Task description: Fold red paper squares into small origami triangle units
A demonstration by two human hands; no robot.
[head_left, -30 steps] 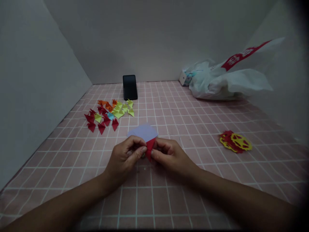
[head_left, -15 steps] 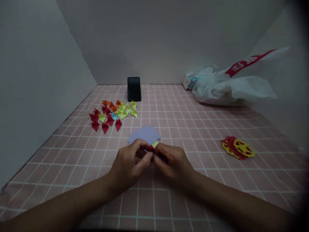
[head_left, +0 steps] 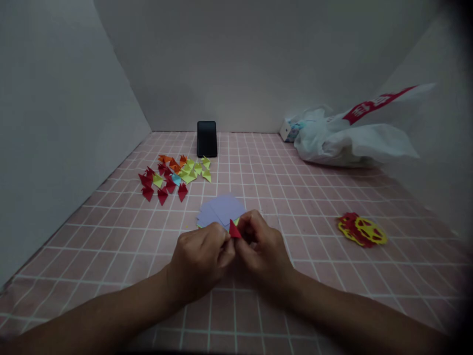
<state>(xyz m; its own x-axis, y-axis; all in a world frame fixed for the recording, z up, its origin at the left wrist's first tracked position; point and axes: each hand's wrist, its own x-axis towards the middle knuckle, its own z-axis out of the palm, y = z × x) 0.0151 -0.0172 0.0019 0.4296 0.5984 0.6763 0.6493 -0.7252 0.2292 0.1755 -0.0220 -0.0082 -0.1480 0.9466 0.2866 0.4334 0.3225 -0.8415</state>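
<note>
Both my hands meet over the pink tiled table [head_left: 332, 197] and pinch one small folded red paper piece [head_left: 234, 230]. My left hand [head_left: 201, 259] grips it from the left with curled fingers. My right hand [head_left: 262, 249] grips it from the right, and only a red triangular tip shows above the fingers. Just beyond the hands lies a small stack of lilac paper squares [head_left: 221, 208] with a yellow-green edge showing beneath.
A heap of folded red, orange, yellow-green and blue paper triangles [head_left: 173, 175] lies at the left. A black phone [head_left: 207, 139] leans on the back wall. A white plastic bag [head_left: 351, 138] sits at the back right, and red and yellow paper cut-outs [head_left: 362, 230] lie at the right.
The hands closed tighter around the red piece, so less of it shows. The camera view shifted slightly, and the lilac stack now sits clear of the fingers.
</note>
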